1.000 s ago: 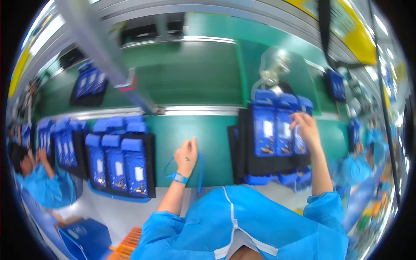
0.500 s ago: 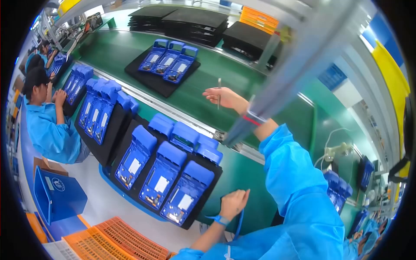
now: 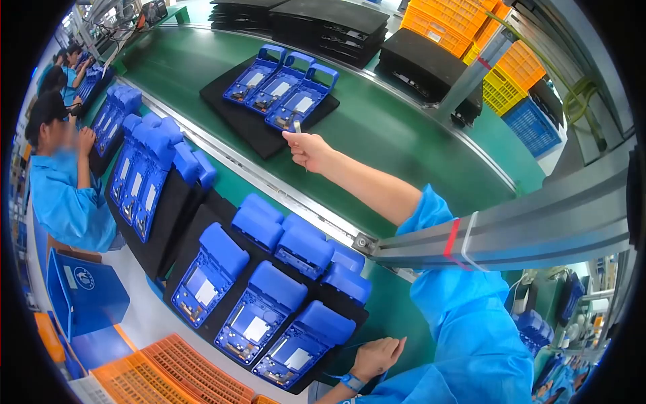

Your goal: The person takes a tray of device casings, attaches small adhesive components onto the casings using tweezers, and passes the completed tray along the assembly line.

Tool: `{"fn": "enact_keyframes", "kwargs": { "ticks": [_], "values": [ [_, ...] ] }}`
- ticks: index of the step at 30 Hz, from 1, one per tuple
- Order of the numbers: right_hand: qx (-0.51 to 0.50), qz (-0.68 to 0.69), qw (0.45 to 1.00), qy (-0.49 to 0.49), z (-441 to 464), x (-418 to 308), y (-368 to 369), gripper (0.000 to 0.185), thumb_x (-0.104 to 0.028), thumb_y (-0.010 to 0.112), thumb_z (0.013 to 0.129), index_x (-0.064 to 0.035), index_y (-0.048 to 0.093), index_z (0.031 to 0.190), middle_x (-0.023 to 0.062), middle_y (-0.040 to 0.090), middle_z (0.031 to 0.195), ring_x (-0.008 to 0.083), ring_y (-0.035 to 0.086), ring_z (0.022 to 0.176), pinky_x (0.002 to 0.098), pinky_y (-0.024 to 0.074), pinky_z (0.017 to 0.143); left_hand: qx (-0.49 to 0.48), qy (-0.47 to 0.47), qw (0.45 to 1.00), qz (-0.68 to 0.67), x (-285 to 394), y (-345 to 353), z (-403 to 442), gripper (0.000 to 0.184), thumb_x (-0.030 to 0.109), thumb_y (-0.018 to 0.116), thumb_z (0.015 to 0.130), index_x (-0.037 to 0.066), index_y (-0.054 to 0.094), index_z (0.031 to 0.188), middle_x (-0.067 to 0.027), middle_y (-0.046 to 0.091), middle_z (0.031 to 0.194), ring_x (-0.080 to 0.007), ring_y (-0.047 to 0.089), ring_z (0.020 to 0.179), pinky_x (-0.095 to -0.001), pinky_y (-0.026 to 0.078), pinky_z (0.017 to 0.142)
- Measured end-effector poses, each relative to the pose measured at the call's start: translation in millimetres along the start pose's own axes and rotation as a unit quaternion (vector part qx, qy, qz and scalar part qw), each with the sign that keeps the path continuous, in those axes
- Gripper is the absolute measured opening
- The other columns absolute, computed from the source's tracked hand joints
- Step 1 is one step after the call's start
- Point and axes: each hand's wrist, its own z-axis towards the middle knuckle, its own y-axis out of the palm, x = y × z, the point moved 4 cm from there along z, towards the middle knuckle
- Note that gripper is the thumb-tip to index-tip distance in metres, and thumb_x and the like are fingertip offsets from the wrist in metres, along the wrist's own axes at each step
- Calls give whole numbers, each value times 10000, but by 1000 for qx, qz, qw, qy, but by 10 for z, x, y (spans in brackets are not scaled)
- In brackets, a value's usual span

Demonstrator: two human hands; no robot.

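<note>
Close to the body, on the near side of the metal rail [image 3: 296,200], the left hand [image 3: 375,358] is staying low beside the green worktop [image 3: 409,315], a blue wrist strap [image 3: 352,382] circling its wrist. Its fingers are curling inward; whether they are gripping anything, I cannot tell. Further along this near side, a lower black board [image 3: 187,248] is carrying a row of three open blue housings [image 3: 259,320], with more blue pieces [image 3: 305,250] sitting behind them, nearer the rail. Orange crates [image 3: 175,377] are standing well back from the rail, and a co-worker [image 3: 70,202] in blue is sitting further along it.

Across the rail, the right hand [image 3: 309,151] is reaching out over the green belt [image 3: 404,135], its fingers closing on a thin tool [image 3: 297,126]. Just beyond it from the rail, an upper black board [image 3: 252,131] is lying on the belt and holding three blue units [image 3: 277,84] side by side. The closest unit is lying right beside the fingertips; whether the tool is touching it, I cannot tell. Farthest from the rail, dark stacks [image 3: 330,34] are standing past the belt.
</note>
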Motion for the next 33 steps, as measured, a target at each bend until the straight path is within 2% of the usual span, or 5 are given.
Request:
{"fn": "enact_keyframes", "kwargs": {
  "ticks": [10, 20, 27, 30, 33],
  "values": [
    [195, -120, 960, -163, -102, -228, -606, 218, -214, 629, 684, -58, 516, 785, -19, 415, 595, 70, 350, 432, 226, 240, 340, 10, 17, 1000, 4, 4, 35, -4, 309, 162, 646, 761, 119, 420, 555, -10, 406, 484, -153, 467, 399, -291, 358, 368],
    [364, -216, 885, -191, -2246, -701, -3022, 188, -269, 531, 781, -83, 512, 796, -21, 452, 603, 75, 396, 442, 215, 306, 381, 50, 3, 998, -22, 60, 14, -38, 257, 174, 641, 770, 104, 502, 565, -40, 492, 512, -223, 490, 407, -324, 388, 394],
    [296, -142, 936, -123, -3884, -619, -3810, 200, -272, 627, 717, -90, 547, 707, -40, 456, 546, 57, 406, 402, 194, 252, 340, 45, -48, 993, -95, 466, 19, 477, 339, 232, 568, 839, 58, 470, 565, -116, 433, 461, -281, 437, 385, -379, 317, 388],
    [418, -226, 879, -30, -4293, -457, -3533, 302, -369, 657, 766, -116, 657, 930, -38, 598, 815, 51, 514, 641, 215, 400, 550, 68, -97, 992, -53, 491, 216, 1155, 225, 239, 484, 878, 81, 597, 765, -181, 565, 627, -365, 556, 566, -420, 409, 481],
    [413, -246, 877, 6, -4443, -377, -3642, 312, -348, 713, 727, -81, 566, 662, -49, 362, 505, 54, 270, 382, 233, 157, 348, 136, -147, 979, 22, 279, 306, 1861, 307, 289, 375, 904, 47, 563, 883, -198, 613, 789, -390, 585, 741, -483, 439, 639]
  ]
}}
